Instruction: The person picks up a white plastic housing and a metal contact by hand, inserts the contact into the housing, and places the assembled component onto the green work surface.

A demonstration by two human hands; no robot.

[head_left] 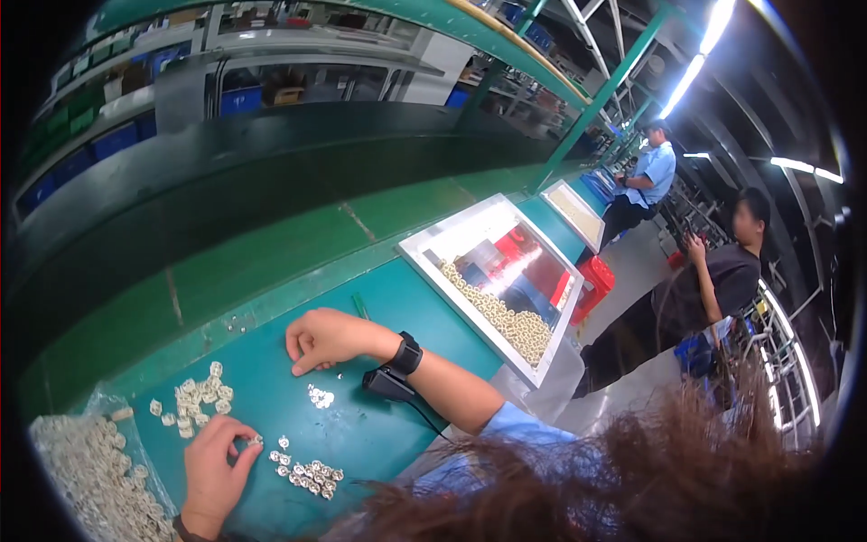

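Note:
My left hand (217,465) is closed, thumb and forefinger pinching a small whitish part with a metallic look (256,440). Just beyond it lies a loose group of cream-coloured small parts (200,397). To its right, a cluster of small silver-and-white parts (312,476) rests on the green tabletop (379,452). My right hand (327,340) is held over the table farther off, fingers curled toward the thumb; whatever is between them is too small to make out. Below that hand sits a little pile of shiny silver pieces (320,397).
A clear plastic bag (99,465) full of cream parts lies at the left edge. A white-framed tray (424,248) holds many ring-like parts at the right. A black device (388,386) hangs by my right wrist. Two people (652,172) are farther off, beyond a red stool (593,287).

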